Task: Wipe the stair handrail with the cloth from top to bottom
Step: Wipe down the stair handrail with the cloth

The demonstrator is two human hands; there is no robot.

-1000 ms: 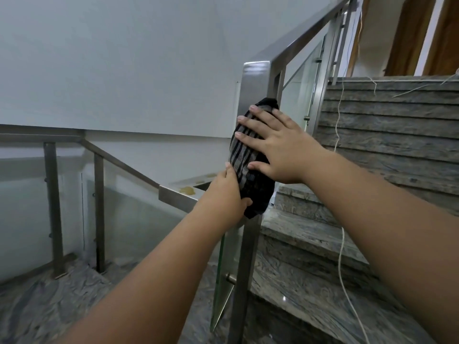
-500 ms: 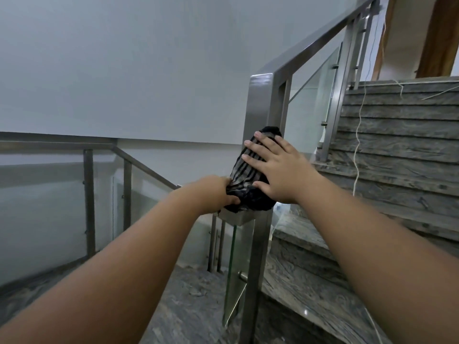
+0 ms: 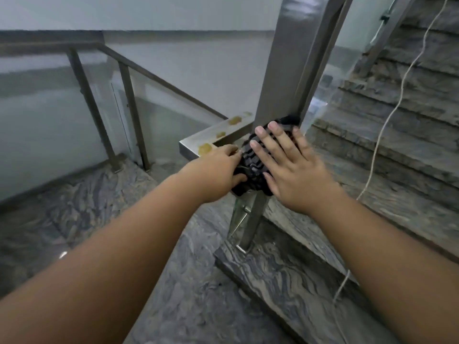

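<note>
The steel handrail (image 3: 293, 70) drops as a broad vertical post to a flat horizontal corner section (image 3: 196, 142) at the landing. A dark striped cloth (image 3: 253, 167) is bunched at the foot of the post, where it meets that flat section. My right hand (image 3: 293, 165) lies flat on the cloth with fingers straight and spread. My left hand (image 3: 221, 170) grips the cloth's left edge, thumb under it and fingers curled over. Part of the cloth is hidden under both hands.
Yellowish spots (image 3: 205, 148) mark the flat rail section. A lower handrail (image 3: 159, 78) with glass panels slopes away to the left. Grey stone steps (image 3: 397, 125) rise on the right with a thin white cord (image 3: 387, 120) hanging over them. The stone landing floor (image 3: 188, 281) lies below.
Both hands slid the cloth down the vertical post to its foot at the flat corner section. The view tilted downward and closer.
</note>
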